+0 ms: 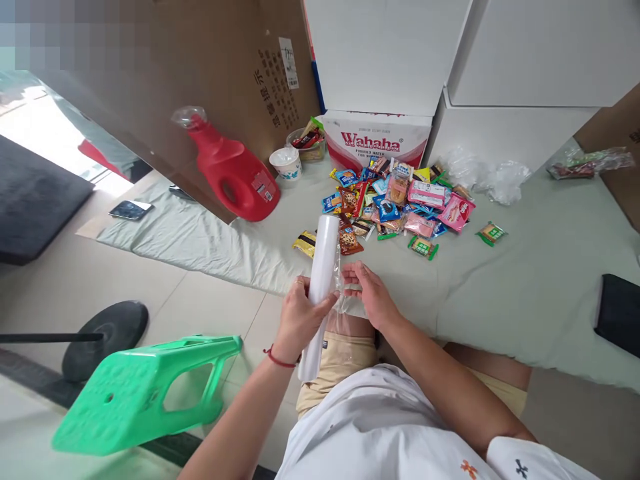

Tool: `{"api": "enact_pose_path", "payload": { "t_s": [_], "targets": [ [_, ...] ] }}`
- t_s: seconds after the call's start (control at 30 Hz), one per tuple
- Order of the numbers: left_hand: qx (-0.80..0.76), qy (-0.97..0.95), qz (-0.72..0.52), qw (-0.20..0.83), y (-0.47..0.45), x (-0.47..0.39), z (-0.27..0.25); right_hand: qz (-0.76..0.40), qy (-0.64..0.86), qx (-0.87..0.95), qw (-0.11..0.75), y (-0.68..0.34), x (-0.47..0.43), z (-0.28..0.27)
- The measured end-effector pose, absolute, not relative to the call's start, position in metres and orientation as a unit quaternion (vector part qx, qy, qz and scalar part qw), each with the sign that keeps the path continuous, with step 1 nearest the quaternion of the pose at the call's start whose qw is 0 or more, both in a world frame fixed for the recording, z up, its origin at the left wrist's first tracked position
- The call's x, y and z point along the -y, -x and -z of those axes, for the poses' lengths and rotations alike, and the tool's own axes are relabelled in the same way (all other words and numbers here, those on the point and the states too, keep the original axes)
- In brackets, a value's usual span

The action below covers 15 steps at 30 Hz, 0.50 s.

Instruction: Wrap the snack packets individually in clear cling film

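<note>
My left hand (303, 313) is wrapped round a long white roll of clear plastic film (326, 253), held tilted above my lap near the table's front edge. A loose flap of the see-through film (341, 307) hangs off the roll's right side. Just right of that flap is my right hand (369, 293), its fingers apart and slightly curved, holding nothing that I can see. Beyond the roll lies a heap of wrapped snacks (387, 207), with a yellow packet (304, 244) at its left side.
A red jug (235, 170), a paper cup (287, 165) and a tub of snacks (311, 148) stand at the back left. Behind the heap is a Wahaha carton (377, 141), with crumpled plastic bags (487, 173) to its right. A green stool (145, 393) is on the floor at left.
</note>
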<state>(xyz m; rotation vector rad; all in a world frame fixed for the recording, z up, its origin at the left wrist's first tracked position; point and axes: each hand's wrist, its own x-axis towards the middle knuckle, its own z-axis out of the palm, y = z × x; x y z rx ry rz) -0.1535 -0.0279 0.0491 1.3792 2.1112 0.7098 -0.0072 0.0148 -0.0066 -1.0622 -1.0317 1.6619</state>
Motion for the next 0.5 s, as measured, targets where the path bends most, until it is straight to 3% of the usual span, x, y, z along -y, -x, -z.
{"api": "enact_pose_path", "payload": {
  "t_s": [0.3, 0.5],
  "targets": [
    [-0.755, -0.532, -0.281, 0.262, 0.111, 0.017, -0.02, -0.34, 0.538, 0.571, 0.519, -0.019, -0.011, 0.011],
    [-0.734, -0.516, -0.308, 0.317, 0.096, 0.015, -0.018, -0.353, 0.574, 0.503, 0.541, -0.048, -0.025, 0.024]
  ]
}}
